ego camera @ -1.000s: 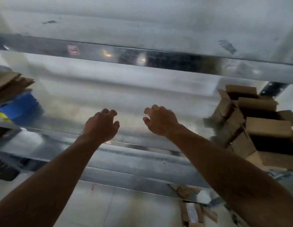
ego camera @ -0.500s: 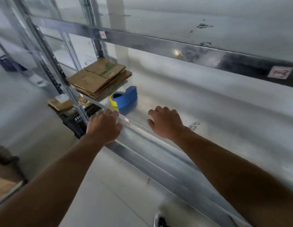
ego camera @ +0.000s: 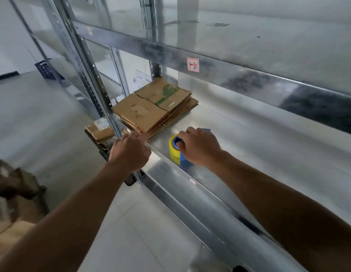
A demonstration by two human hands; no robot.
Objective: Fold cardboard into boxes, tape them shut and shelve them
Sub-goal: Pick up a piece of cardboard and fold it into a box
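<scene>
1. Cardboard: I count one stack of flattened sheets. It lies at the left end of the metal shelf, close to the upright post. The top sheet carries a green print, and the layers under it are too blurred for me to number.
2. One tape dispenser, blue with a yellow roll, stands on the same shelf just right of the stack, near the front edge.
3. I see two hands. The right hand sits on the dispenser with its fingers curled over the top, gripping it.
4. The left hand hovers at the shelf's front edge beside the post. Its fingers are bent and the tips point at the stack's near corner. I cannot tell whether they touch or hold anything.
5. I count two red-and-white labels: one sticker on the beam above, and a second sticker on the shelf's front lip.
6. Past the post and lower down, one brown parcel with a white label rests on something dark.
7. One dark blue crate sits far off to the left.
</scene>
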